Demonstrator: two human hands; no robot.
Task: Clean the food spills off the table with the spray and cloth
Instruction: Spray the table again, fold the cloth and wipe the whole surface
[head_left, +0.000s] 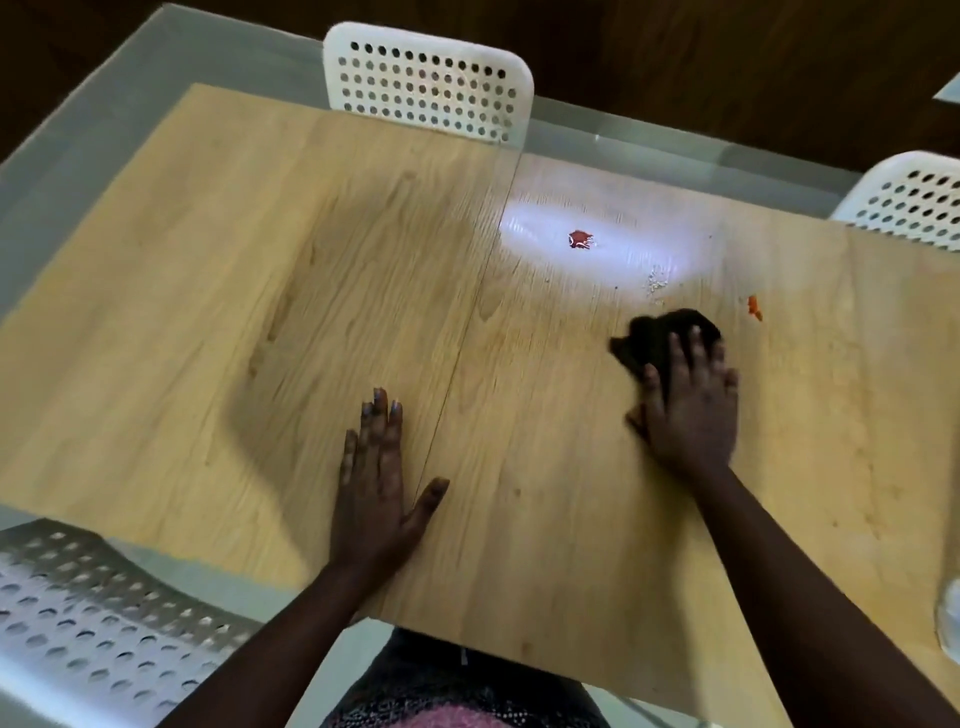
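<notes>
Three messes still sit on the table (208, 270): a red blob (581, 240), white crumbs (655, 283) and an orange bit (754, 307). Her right hand (691, 410) presses the dark cloth (655, 338) flat near them. Her left hand (376, 488) lies flat, holding nothing. I can't make out the spray for sure.

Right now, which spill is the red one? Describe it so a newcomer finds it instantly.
Start at the wooden table and find the bright glare patch right of its centre seam. The red spill sits inside that glare, beyond the dark cloth under the right hand. Unlike the pale crumbs and the orange bit nearer the cloth, it is a glossy dark-red blot.
</notes>
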